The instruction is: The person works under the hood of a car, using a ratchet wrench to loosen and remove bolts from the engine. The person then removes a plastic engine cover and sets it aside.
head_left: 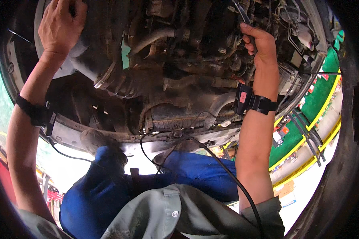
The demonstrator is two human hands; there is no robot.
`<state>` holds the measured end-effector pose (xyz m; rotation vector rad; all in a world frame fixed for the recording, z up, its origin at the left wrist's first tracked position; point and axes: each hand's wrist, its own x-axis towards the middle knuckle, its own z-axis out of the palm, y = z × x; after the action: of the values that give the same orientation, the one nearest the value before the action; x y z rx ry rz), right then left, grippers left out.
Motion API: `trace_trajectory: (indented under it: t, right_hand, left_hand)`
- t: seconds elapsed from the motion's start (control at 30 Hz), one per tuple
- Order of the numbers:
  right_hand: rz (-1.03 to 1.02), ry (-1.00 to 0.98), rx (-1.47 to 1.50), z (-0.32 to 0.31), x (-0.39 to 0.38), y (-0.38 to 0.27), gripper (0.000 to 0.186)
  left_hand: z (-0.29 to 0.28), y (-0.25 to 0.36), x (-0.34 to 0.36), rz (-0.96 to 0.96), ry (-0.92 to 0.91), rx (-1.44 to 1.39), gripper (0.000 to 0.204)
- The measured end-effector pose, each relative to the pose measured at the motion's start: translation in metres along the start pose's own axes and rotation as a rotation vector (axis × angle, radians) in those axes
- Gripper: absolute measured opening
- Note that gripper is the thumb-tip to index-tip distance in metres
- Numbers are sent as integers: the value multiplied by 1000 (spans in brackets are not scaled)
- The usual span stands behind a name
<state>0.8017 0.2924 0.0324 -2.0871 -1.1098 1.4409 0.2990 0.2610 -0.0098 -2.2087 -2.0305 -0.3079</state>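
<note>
My left hand (pixel 62 30) is raised at the upper left against the dark rim of a vehicle's engine bay (pixel 147 71). Its fingers curl inward, and the picture's top edge cuts some of them off; what they grip is hidden. At the upper right, my right hand (pixel 261 42) is closed round a slim tool (pixel 242 12) with a shiny metal shaft. The shaft points up and away among the engine parts; its far end is out of sight, so its exact kind cannot be told.
A ribbed air hose (pixel 125 85) and a curved pipe (pixel 151 40) lie between my arms. Black cables (pixel 215 157) run across my front. Wrist straps with small devices (pixel 245 99) sit on both forearms. Yellow-edged green flooring (pixel 287 147) shows at the right.
</note>
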Motion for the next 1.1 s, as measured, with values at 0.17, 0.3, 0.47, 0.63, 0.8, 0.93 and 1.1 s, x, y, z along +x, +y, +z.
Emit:
trace_trajectory:
  t: [0.17, 0.3, 0.47, 0.63, 0.8, 0.93, 1.1]
  right_hand:
    - [6, 29, -252, -5, 7, -14, 33]
    - [-374, 213, -1299, 19, 27, -35, 51]
    - [-544, 129, -1470, 72, 66, -82, 51]
    - [-254, 46, -1243, 61, 51, -117, 40]
    - [-563, 204, -1173, 56, 13, -151, 33]
    - [-624, 362, -1146, 37, -4, -193, 33]
    - [-814, 375, -1098, 23, -5, -213, 30]
  left_hand:
    - [0, 0, -1, 4, -9, -58, 22]
    - [-2, 3, -1, 28, 30, -47, 21]
    - [0, 3, -1, 17, 30, -55, 20]
    - [3, 0, -2, 47, 61, -27, 20]
    - [2, 1, -2, 16, 31, -54, 20]
    - [0, 3, -2, 47, 47, -46, 20]
    - [2, 5, -1, 6, 61, -48, 20]
